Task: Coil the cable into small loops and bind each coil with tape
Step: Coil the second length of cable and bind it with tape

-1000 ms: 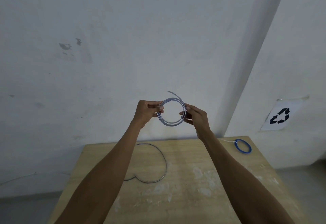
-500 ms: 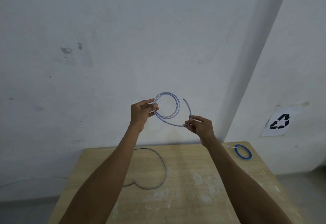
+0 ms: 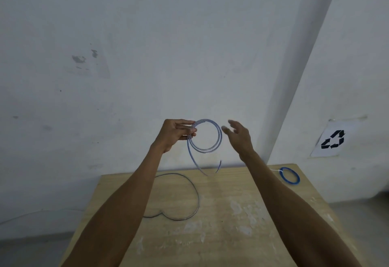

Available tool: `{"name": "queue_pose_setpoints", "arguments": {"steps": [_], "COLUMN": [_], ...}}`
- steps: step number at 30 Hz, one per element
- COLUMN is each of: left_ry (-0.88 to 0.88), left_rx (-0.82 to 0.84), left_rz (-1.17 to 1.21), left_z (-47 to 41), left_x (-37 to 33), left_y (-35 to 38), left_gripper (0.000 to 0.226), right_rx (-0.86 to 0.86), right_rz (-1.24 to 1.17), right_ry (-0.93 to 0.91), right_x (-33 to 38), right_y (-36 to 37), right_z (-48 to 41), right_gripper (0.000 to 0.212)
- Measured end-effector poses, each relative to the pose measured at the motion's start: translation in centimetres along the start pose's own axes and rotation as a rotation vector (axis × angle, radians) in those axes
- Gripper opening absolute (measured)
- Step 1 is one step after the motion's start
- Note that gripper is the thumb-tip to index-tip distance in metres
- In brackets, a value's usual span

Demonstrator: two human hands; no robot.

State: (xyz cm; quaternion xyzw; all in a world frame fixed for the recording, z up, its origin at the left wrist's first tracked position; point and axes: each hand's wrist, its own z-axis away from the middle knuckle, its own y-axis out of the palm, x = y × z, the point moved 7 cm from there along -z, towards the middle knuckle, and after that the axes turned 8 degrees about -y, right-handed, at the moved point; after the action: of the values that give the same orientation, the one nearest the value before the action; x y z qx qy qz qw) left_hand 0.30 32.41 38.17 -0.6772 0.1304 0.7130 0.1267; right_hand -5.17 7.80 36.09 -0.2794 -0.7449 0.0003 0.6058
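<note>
Cable [image 3: 220,139]: thin, glossy, pale with a blue tint; wound into round loops, with a loose tail curving down below them.
Left grip [image 3: 176,134]: thumb and fingers pinch the coil's left edge, holding it upright in the air.
Right grip [image 3: 240,136]: fingers spread and blurred, just beside the coil's right edge, apart from it.
Surface [image 3: 210,214]: pale wood with scuffed white patches; it carries a curved dark wire [image 3: 197,199] and a small blue coil [image 3: 281,174].

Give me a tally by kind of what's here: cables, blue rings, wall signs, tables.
Cables: 2 (pale coil gripped by the left hand; dark loose cable on the table)
Blue rings: 1, blue ring at the table's far right
Recycling signs: 1, recycling sign
Tables: 1
Total: 5
</note>
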Motion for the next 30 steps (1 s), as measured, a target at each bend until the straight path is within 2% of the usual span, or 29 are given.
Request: {"name": "queue_pose_setpoints", "arguments": {"steps": [2,5,12,22,30], "left_ry": [0.004,0.002,-0.008,-0.013,0.021], "left_rx": [0.066,0.140,0.192,0.215,0.194], "left_rz": [-0.082,-0.161,-0.244,-0.278,-0.222], "left_z": [0.3,0.6,0.9,1.0,0.9], "left_x": [-0.4,-0.7,-1.0,-1.1,-1.3], "left_y": [0.9,2.1,2.4,2.4,2.0], "left_gripper": [0.033,0.031,0.030,0.026,0.027], "right_rx": [0.144,0.321,0.455,0.592,0.494], "right_rz": [-0.151,-0.105,-0.028,0.088,-0.052], "right_ry": [-0.129,-0.227,-0.248,-0.211,-0.222], "right_x": [3.1,5.6,6.3,7.1,7.2], "right_y": [0.6,1.8,2.3,2.1,1.8], "right_z": [0.1,0.0,-0.2,-0.1,-0.1], "right_gripper": [0.044,0.033,0.023,0.019,0.022]}}
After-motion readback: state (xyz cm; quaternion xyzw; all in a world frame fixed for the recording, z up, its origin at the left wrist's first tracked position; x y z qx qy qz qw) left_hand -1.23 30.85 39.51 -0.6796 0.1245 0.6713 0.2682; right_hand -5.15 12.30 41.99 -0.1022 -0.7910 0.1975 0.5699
